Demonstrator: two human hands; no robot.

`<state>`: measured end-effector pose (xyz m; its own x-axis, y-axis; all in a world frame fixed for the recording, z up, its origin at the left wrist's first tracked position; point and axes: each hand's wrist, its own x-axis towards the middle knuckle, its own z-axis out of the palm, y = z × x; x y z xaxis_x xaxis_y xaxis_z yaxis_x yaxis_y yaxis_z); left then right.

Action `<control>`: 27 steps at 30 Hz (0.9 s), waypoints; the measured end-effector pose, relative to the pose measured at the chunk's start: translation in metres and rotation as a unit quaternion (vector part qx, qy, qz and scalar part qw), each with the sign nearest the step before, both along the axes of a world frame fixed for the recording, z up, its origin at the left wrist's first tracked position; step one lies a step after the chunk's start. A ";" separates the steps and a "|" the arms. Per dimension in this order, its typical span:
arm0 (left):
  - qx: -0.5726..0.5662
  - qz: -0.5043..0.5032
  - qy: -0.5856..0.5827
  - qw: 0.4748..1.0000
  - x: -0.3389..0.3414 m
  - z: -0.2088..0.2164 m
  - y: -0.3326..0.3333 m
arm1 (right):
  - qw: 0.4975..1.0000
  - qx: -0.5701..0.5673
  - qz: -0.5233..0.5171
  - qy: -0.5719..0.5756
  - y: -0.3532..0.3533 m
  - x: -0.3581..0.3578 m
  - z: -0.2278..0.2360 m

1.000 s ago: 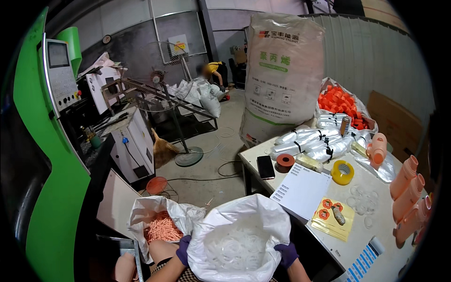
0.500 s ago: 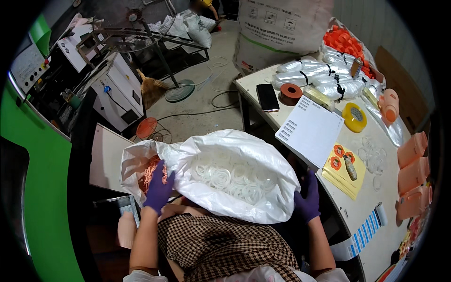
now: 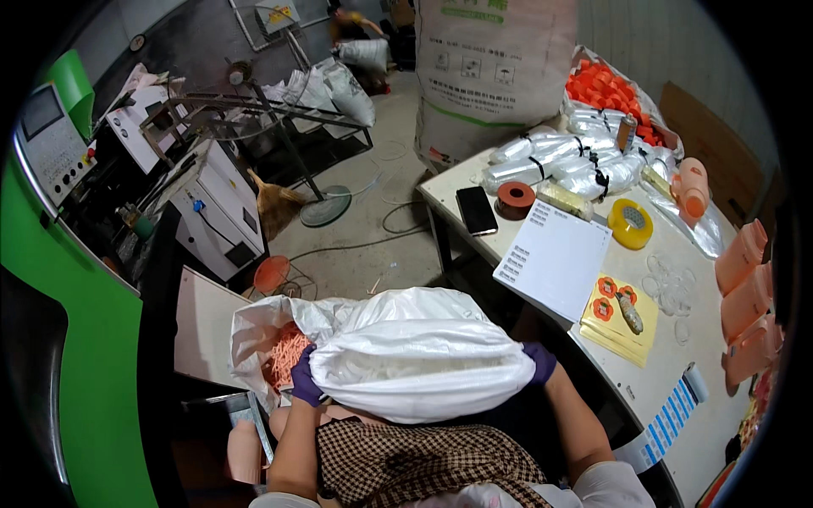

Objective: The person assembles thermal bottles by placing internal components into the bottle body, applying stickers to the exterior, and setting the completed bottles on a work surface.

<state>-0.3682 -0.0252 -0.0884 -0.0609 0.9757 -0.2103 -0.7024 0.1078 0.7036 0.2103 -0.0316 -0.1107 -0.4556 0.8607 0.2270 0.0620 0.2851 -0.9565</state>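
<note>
A white woven sack (image 3: 415, 396) lies across my lap, its mouth drawn into a narrow slot. Only a sliver of the clear rings (image 3: 381, 366) inside shows. My left hand (image 3: 306, 377), in a purple glove, is closed on the sack's left end. At the right end, my right hand (image 3: 540, 362), also gloved in purple, grips the sack's edge, its fingertips partly hidden. Beside my left hand, a second white sack (image 3: 254, 320) stands open with thin orange-pink plastic pieces (image 3: 288, 351) in it.
The table (image 3: 584, 343) on my right holds a phone (image 3: 477, 210), a paper stack (image 3: 555, 254), yellow tape (image 3: 631, 223) and several pink containers (image 3: 741, 254). A big sack (image 3: 491, 93) stands behind it. Green machinery (image 3: 93, 364) is on the left; a person (image 3: 356, 30) is far back.
The sack's wide mouth has been drawn nearly closed over the rings. My left hand has left the orange-pink pieces and taken the sack's left end. The view has shifted slightly.
</note>
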 end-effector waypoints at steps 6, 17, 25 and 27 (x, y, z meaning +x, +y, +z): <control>-0.023 -0.131 0.082 0.988 0.063 0.013 -0.059 | 0.964 -0.102 -0.115 -0.219 -0.068 0.049 0.060; -0.070 -0.047 0.289 0.954 0.033 0.022 -0.065 | 0.824 0.186 -0.090 -0.528 0.035 -0.141 0.099; -0.024 -0.035 0.433 0.900 0.123 -0.008 -0.121 | 0.983 0.024 0.136 -0.124 0.156 -0.101 0.056; -0.233 -0.024 0.305 0.923 0.141 -0.008 -0.119 | 0.972 0.114 0.189 -0.075 0.166 -0.075 0.025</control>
